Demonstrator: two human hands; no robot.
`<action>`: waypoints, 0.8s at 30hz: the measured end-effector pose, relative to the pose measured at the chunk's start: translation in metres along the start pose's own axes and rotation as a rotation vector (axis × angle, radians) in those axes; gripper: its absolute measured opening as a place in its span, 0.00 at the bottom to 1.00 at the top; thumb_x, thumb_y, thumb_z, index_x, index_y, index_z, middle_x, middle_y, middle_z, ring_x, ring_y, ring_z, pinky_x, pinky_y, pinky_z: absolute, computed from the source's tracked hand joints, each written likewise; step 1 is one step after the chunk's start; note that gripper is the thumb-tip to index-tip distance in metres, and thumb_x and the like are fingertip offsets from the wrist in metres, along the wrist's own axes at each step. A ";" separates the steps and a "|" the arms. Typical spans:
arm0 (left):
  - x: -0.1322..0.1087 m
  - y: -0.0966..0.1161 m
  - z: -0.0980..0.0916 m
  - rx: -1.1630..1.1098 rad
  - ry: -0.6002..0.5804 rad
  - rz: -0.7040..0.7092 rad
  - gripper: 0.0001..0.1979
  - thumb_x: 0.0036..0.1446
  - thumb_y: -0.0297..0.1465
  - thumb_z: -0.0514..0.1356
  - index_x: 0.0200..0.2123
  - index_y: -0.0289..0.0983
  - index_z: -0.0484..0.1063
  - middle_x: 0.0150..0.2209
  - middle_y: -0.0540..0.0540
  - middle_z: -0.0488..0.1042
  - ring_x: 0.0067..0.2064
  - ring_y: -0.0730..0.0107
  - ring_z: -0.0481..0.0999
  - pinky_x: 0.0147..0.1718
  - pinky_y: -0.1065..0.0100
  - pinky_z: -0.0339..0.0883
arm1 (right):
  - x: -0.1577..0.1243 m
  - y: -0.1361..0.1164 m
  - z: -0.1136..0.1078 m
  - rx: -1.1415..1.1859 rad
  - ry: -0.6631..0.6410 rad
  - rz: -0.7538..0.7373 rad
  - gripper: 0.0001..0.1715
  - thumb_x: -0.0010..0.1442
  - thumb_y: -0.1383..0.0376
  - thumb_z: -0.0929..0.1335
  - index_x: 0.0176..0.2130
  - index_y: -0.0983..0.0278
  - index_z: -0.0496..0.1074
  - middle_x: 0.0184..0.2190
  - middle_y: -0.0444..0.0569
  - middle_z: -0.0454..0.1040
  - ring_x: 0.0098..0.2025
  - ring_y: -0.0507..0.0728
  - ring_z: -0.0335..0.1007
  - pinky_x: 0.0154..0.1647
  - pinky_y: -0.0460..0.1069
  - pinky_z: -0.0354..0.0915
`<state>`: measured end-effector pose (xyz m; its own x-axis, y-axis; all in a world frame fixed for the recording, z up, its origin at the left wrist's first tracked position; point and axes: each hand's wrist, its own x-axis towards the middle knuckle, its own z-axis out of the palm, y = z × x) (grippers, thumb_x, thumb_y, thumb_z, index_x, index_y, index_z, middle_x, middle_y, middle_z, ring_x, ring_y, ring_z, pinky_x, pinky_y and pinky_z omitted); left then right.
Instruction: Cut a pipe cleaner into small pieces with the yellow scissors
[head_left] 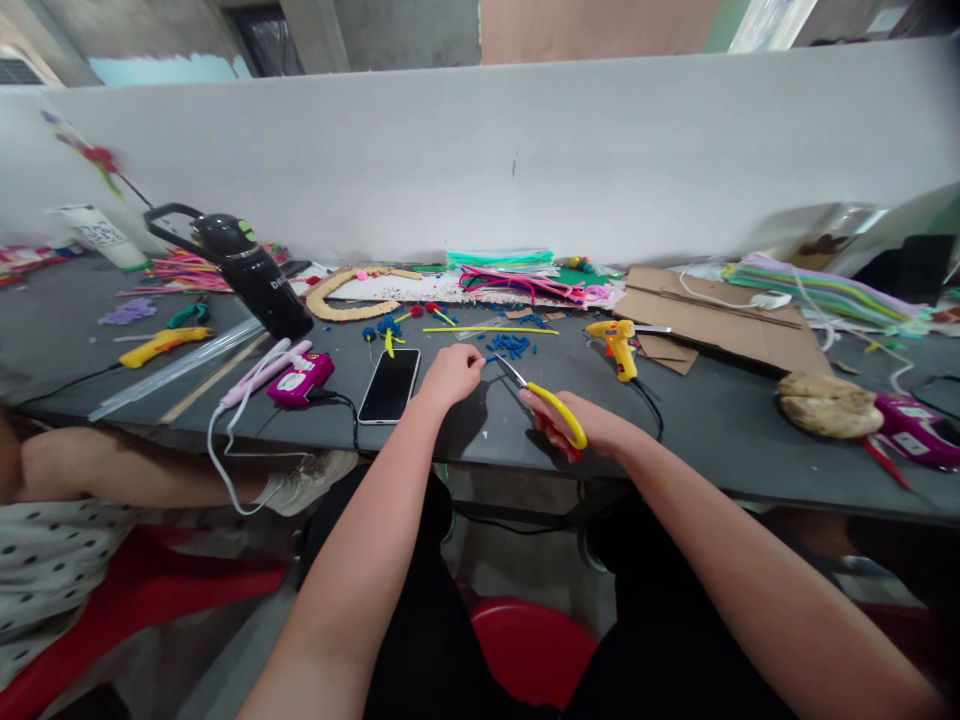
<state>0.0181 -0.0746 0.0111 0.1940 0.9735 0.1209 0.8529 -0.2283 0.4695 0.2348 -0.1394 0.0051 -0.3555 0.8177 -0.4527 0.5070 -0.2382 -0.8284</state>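
Pinched in my left hand [454, 373] is a short blue pipe cleaner [492, 359], its end sticking out to the right. My right hand [577, 424] grips yellow-handled scissors [552, 402], whose blade tips reach the blue piece. Whether the blades are closed on it I cannot make out. Just beyond both hands lies a pile of cut blue pieces [511, 346], with a long yellow pipe cleaner [480, 330] behind it. Blue pom-pom-like flowers [388, 327] with yellow parts sit further left. A phone [389, 386] lies left of my left hand.
A yellow glue gun [618, 346] with a black cable rests to the right, before cardboard sheets [720, 325]. At left stand a black bottle [259, 280] and a purple device [301, 381] with cords. Pipe cleaner bundles [501, 260] line the partition. Another person's arm [135, 465] is at left.
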 end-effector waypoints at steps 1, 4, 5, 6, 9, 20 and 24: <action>0.000 0.000 0.000 0.002 -0.001 -0.005 0.12 0.62 0.33 0.56 0.36 0.37 0.80 0.37 0.40 0.81 0.40 0.60 0.78 0.41 0.65 0.67 | 0.000 0.000 0.000 0.001 0.007 0.001 0.32 0.60 0.37 0.61 0.27 0.62 0.62 0.11 0.40 0.62 0.10 0.50 0.58 0.10 0.46 0.58; -0.001 -0.002 0.000 0.007 -0.006 -0.030 0.12 0.61 0.33 0.56 0.37 0.36 0.80 0.38 0.39 0.81 0.40 0.60 0.78 0.42 0.65 0.67 | 0.002 0.001 -0.001 0.006 0.011 -0.024 0.28 0.64 0.44 0.61 0.25 0.61 0.60 0.10 0.39 0.60 0.10 0.50 0.57 0.10 0.45 0.58; -0.001 -0.003 0.000 0.009 -0.006 -0.037 0.11 0.61 0.33 0.57 0.36 0.36 0.80 0.38 0.39 0.81 0.40 0.60 0.78 0.42 0.65 0.67 | 0.002 0.001 -0.001 0.003 0.007 -0.032 0.26 0.65 0.46 0.61 0.24 0.61 0.59 0.09 0.39 0.60 0.10 0.50 0.58 0.10 0.45 0.58; -0.001 -0.004 -0.001 0.009 -0.005 -0.040 0.11 0.61 0.33 0.57 0.36 0.36 0.80 0.38 0.39 0.81 0.40 0.60 0.78 0.41 0.65 0.67 | 0.003 0.001 -0.001 -0.002 0.004 -0.039 0.25 0.66 0.49 0.60 0.24 0.61 0.59 0.09 0.39 0.60 0.09 0.51 0.58 0.10 0.45 0.57; -0.001 -0.005 -0.001 0.007 0.003 -0.027 0.11 0.61 0.33 0.57 0.35 0.37 0.79 0.38 0.39 0.81 0.40 0.59 0.78 0.42 0.65 0.68 | 0.007 0.003 -0.003 -0.007 0.003 -0.030 0.22 0.66 0.51 0.61 0.25 0.61 0.59 0.08 0.39 0.59 0.09 0.52 0.59 0.09 0.45 0.56; 0.000 -0.006 -0.001 -0.007 0.028 -0.010 0.12 0.61 0.33 0.57 0.33 0.37 0.80 0.36 0.41 0.81 0.39 0.61 0.78 0.41 0.66 0.68 | 0.010 -0.006 0.000 -0.060 0.040 0.066 0.18 0.64 0.54 0.62 0.26 0.60 0.61 0.07 0.40 0.59 0.09 0.54 0.59 0.09 0.46 0.56; 0.003 -0.009 0.001 0.005 0.042 -0.037 0.12 0.61 0.33 0.57 0.34 0.37 0.80 0.37 0.39 0.81 0.38 0.60 0.78 0.40 0.65 0.68 | 0.007 -0.003 0.000 0.020 0.045 0.042 0.22 0.63 0.49 0.63 0.25 0.60 0.61 0.08 0.40 0.59 0.09 0.52 0.58 0.09 0.46 0.56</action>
<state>0.0116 -0.0695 0.0069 0.1418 0.9800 0.1397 0.8616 -0.1917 0.4701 0.2305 -0.1329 0.0038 -0.2982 0.8296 -0.4721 0.5046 -0.2829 -0.8157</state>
